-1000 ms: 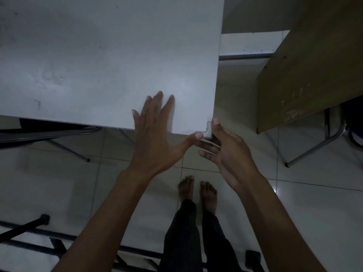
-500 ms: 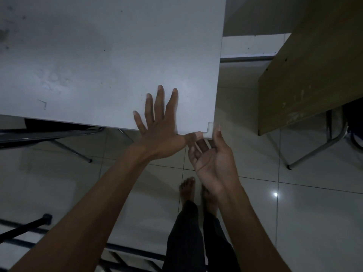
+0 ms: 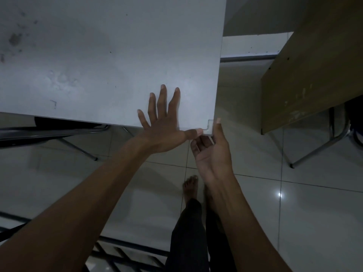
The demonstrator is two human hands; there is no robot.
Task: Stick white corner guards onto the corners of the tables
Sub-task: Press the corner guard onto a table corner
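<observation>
A: Where is the white corner guard [image 3: 208,128]?

B: On the near right corner of the grey desk [image 3: 110,61], wrapped round that corner.

A: And the left hand [image 3: 164,127]?

B: Flat on the desk top, fingers [image 3: 163,99] straight and spread, gripping nothing. Its thumb reaches along the near edge and touches the guard's left end.

A: The right hand [image 3: 213,154]?

B: Palm up just below the corner. Thumb against the guard's right side, the other fingers loosely curled beneath it, pinching the guard.

A: Anything nearby?

B: A brown wooden desk [image 3: 314,61] to the right, well apart.
</observation>
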